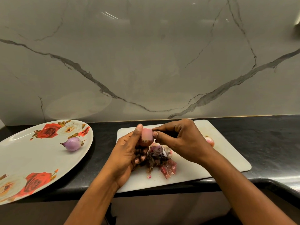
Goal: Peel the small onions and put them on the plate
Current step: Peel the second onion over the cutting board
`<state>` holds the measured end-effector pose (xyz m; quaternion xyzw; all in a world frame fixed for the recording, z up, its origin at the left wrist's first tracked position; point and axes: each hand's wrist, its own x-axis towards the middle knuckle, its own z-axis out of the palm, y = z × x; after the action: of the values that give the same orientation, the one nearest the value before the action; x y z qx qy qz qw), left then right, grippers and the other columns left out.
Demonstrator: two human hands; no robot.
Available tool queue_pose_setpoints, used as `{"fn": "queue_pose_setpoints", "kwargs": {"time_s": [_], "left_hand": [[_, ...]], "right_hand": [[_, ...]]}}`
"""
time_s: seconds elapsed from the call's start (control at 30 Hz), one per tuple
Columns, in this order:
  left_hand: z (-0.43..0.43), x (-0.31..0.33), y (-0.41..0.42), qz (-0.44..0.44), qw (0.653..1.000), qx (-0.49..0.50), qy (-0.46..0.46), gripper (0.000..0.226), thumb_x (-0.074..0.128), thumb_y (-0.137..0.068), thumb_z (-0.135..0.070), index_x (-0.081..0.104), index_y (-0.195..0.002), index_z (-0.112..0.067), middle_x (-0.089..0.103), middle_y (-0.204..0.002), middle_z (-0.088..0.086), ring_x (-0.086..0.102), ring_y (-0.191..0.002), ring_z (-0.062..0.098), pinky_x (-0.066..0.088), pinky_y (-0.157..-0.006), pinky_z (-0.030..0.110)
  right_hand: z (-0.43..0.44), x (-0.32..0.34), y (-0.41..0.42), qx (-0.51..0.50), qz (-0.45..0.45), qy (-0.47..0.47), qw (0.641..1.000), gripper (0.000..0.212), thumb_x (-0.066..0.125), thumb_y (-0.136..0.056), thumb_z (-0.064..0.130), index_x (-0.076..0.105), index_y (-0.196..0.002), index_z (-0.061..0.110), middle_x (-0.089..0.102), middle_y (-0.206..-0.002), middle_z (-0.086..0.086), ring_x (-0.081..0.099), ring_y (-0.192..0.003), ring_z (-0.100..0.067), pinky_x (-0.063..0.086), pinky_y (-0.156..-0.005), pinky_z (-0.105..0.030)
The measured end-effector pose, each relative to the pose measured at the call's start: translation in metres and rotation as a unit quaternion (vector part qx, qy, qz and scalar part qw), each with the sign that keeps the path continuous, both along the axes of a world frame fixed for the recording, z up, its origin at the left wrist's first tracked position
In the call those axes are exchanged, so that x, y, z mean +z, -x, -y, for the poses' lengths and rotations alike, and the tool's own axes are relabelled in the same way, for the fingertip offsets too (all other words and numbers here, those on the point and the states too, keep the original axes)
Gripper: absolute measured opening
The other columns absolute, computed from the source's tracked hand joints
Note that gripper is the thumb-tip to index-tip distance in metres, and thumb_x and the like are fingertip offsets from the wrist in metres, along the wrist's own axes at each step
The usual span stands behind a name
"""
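Note:
My left hand holds a small pink onion upright above the white cutting board, thumb up along its left side. My right hand pinches the skin at the onion's upper right edge with thumb and fingertips. The top of the onion is bare and pale; brown skin still clings to its lower part. One peeled purple onion lies on the flowered plate at the left. Another onion sits on the board, partly hidden behind my right wrist.
A heap of dark and reddish onion skins lies on the board under my hands. The black counter runs along a marble wall; its front edge curves at the lower right. The plate overhangs the counter's front edge.

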<state>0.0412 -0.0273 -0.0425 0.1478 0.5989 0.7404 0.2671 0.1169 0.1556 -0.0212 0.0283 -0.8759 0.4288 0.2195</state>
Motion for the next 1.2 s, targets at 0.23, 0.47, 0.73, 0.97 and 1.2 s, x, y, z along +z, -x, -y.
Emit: {"fn": "queue_pose_setpoints", "kwargs": {"time_s": [0.23, 0.47, 0.73, 0.97, 1.2], "left_hand": [[0.0, 0.002, 0.0, -0.02, 0.999, -0.036, 0.025, 0.045, 0.06, -0.095, -0.059, 0.081, -0.087, -0.02, 0.06, -0.066, 0.003, 0.044, -0.053, 0.012, 0.034, -0.046, 0.022], [0.0, 0.002, 0.001, -0.025, 0.998, -0.04, 0.039, 0.058, 0.06, -0.093, -0.061, 0.076, -0.105, -0.006, 0.058, -0.062, 0.002, 0.041, -0.054, 0.013, 0.033, -0.047, 0.023], [0.001, 0.002, 0.001, -0.006, 0.999, -0.035, 0.031, 0.058, 0.06, -0.094, -0.06, 0.075, -0.104, -0.005, 0.057, -0.062, 0.002, 0.042, -0.054, 0.012, 0.033, -0.053, 0.027], [0.0, 0.004, -0.002, -0.008, 0.999, -0.026, 0.032, 0.052, 0.061, -0.094, -0.057, 0.076, -0.099, -0.008, 0.058, -0.062, 0.001, 0.042, -0.053, 0.012, 0.032, -0.049, 0.024], [0.0, 0.002, 0.0, -0.011, 0.999, -0.032, 0.037, 0.053, 0.06, -0.095, -0.059, 0.076, -0.097, -0.008, 0.058, -0.061, 0.001, 0.043, -0.051, 0.011, 0.034, -0.047, 0.022]], "right_hand": [[-0.01, 0.004, -0.002, 0.052, 0.029, 0.032, 0.998, 0.035, 0.08, -0.091, 0.021, 0.076, -0.124, 0.013, 0.081, -0.104, 0.004, 0.078, -0.092, -0.009, 0.065, -0.086, -0.032], [-0.007, -0.001, 0.0, 0.045, -0.029, -0.028, 0.998, 0.022, 0.081, -0.091, 0.015, 0.081, -0.113, 0.015, 0.081, -0.099, 0.007, 0.078, -0.087, -0.01, 0.065, -0.079, -0.032], [-0.015, -0.002, -0.002, 0.072, 0.016, 0.049, 0.996, 0.023, 0.073, -0.096, 0.012, 0.079, -0.118, 0.01, 0.082, -0.098, -0.001, 0.079, -0.087, -0.015, 0.063, -0.078, -0.029], [-0.01, -0.006, 0.002, 0.046, 0.012, 0.065, 0.997, 0.022, 0.079, -0.092, 0.015, 0.081, -0.113, 0.011, 0.082, -0.096, -0.001, 0.079, -0.085, -0.019, 0.066, -0.078, -0.038], [-0.01, -0.005, 0.003, 0.044, 0.012, 0.069, 0.997, 0.018, 0.078, -0.093, 0.014, 0.082, -0.109, 0.009, 0.082, -0.092, -0.001, 0.079, -0.082, -0.021, 0.067, -0.077, -0.041]]}}
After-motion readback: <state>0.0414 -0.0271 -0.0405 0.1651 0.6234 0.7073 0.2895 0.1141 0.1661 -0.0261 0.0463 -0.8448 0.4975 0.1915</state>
